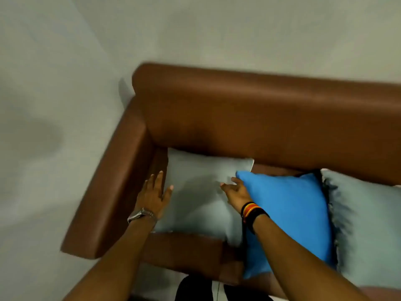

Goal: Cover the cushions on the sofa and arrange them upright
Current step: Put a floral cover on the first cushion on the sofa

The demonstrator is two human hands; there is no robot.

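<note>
**Head cam: both hands open at the grey cushion**

Head view, looking down. Left hand (154, 194) is spread flat, fingers straight and apart, thumb sticking out to the right. It sits at the left edge of the grey cushion (195, 192), right by the gap between that cushion and the sofa (260, 109) armrest. Thumb tip looks like it's on the fabric, but whether the palm is pressing or just hovering, can't tell, the frame's a bit blurry. There's a watch (141, 214) on that wrist.

Right hand (235, 190) is open too, fingers loosely extended and pointing left over the grey cushion's right side. Not gripping anything. The back of it is up against the corner of the blue cushion (288, 218), which overlaps the grey one's right edge. Striped wristbands (251, 211) on that wrist.

Grey cushion sits in the left corner of the seat, its top edge against the backrest, leaning back more than upright. Blue cushion is just right of it, and a second grey cushion (368, 224) with a fringed edge comes right after that, touching the blue one. Sofa is brown leather, against a pale wall (195, 29).
</note>
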